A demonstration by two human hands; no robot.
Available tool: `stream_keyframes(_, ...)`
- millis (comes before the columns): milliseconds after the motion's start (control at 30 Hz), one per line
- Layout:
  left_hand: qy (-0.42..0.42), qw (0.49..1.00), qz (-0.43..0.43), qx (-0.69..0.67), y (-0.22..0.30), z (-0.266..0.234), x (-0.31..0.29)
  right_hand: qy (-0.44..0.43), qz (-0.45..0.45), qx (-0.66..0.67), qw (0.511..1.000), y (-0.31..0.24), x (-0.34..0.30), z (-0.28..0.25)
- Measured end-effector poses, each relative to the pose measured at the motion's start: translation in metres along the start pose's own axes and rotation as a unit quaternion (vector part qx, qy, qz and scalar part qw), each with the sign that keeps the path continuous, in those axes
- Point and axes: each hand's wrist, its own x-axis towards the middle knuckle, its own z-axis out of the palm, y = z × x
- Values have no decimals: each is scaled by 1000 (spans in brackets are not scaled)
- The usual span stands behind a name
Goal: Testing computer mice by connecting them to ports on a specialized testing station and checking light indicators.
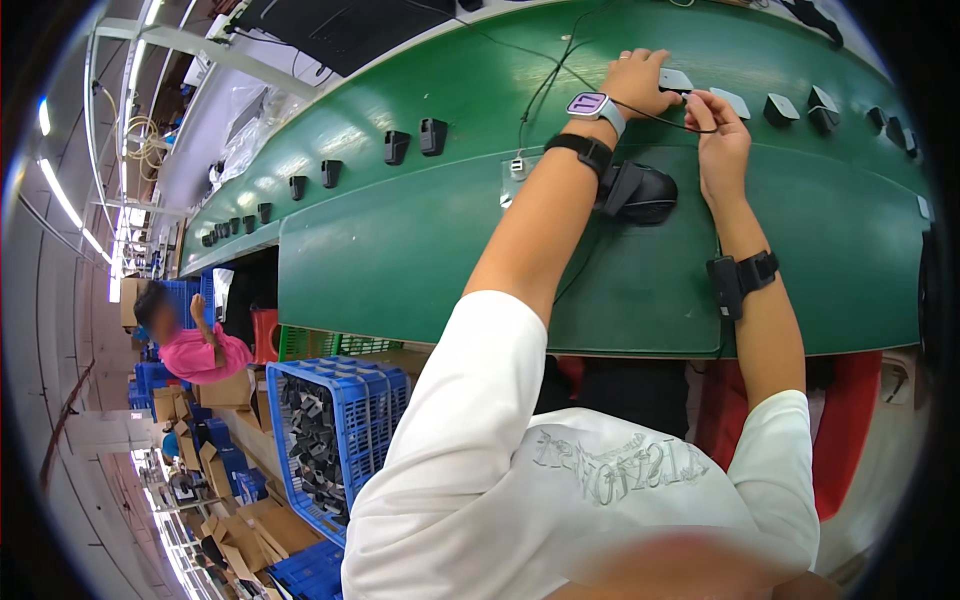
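At the far side of the green table [450,255], my left hand [636,82] is closed on a small dark device with a pale grey top [676,78], its thumb along the near side. My right hand [724,145] pinches the end of a black cable [645,112] against that device's near edge; whether the plug is seated is hidden by the fingers. Just right of them lies another pale-topped device [732,102]. Nearer me, between my forearms, a rounded black device [642,193] rests on the table. Beside my left forearm is a small white USB adapter [517,167].
Several similar dark devices stand in a row to the left [433,137] and right [824,110]. A blue crate [375,405] of dark parts stands below the table's left. A person in pink [205,350] is farther left. A red chair [848,435] stands under the right side.
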Motion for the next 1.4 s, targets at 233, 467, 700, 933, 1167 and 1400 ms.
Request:
stream_keyframes(233, -105, 793, -336, -497, 28, -33, -6, -63, 26, -61, 996, -13, -6, -17)
stream_keyframes(467, -36, 453, -332, -827, 32, -107, -82, -170, 2, -38, 985, -30, -25, 14)
stream_keyframes(700, -6, 561, -310, -768, 27, -126, -103, -238, 112, 13, 965, -34, -22, 12)
stream_keyframes(933, -25, 531, -298, -793, 34, -116, -113, -249, 177, 171, 937, -22, -12, -3)
stream_keyframes(1167, -9, 566, -285, -773, 26, -115, -114, -208, 167, 55, 962, -28, -25, 18)
stream_keyframes(1400, 15, 638, -235, -733, 34, -112, -113, -220, 126, 25, 967, -29, -25, 13)
